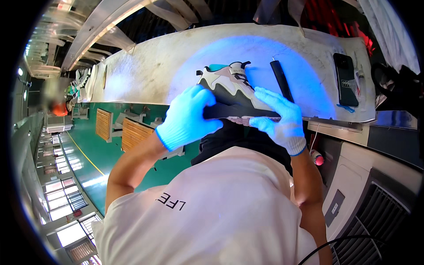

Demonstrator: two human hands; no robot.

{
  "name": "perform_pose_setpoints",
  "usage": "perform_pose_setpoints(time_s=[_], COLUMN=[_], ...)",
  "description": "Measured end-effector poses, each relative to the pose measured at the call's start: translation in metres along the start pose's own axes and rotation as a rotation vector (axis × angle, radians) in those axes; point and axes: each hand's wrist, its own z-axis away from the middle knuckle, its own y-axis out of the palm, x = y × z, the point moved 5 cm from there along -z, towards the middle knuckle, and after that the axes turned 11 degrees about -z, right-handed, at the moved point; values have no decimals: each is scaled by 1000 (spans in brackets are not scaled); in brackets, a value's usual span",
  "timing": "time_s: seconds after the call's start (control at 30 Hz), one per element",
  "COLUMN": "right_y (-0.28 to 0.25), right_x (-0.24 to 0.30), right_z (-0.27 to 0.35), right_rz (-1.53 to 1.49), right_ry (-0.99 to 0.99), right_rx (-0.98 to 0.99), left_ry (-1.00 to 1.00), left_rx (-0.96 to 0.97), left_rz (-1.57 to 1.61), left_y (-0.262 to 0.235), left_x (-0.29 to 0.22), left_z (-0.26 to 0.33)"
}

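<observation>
Between my two gloved hands a sneaker (236,90) with white, grey and black panels lies tilted on its side, its dark sole edge toward me. My left hand (190,115) is wrapped round the left end of the sole, thumb along the near side. At the other end my right hand (282,117) grips the shoe, fingers over the upper and thumb under the sole. Both hands wear white knit gloves lit blue. Just right of the shoe a black-handled tool (281,79) with a thin metal tip rests on the bench.
The pale bench (145,66) runs left to right under a blue light patch. On its right lie a black phone (345,79) and a clear plastic piece (361,81). More shoes (84,84) stand at the far left end. Wooden slatted pallets (134,134) sit beyond the near edge.
</observation>
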Motion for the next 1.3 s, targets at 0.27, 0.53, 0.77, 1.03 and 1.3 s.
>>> perform_pose_setpoints(time_s=[0.27,0.53,0.77,1.03,1.3], right_y=[2,10,13,43,34], right_x=[12,24,30,44,35], right_z=[-12,-25,-45,-75,-47], right_rz=[215,254,207,392,282], right_ry=[-169,-94,310,615,466], right_rx=[114,105,259,220,-302], left_ry=[245,185,155,347,115], left_rx=[-121,82,230,111,305], left_rz=[-75,40,187,295,1534], left_y=[6,4,-5,13,20], left_x=[-25,-10,-3,3,68], left_z=[-38,-54,-78,-84,-96])
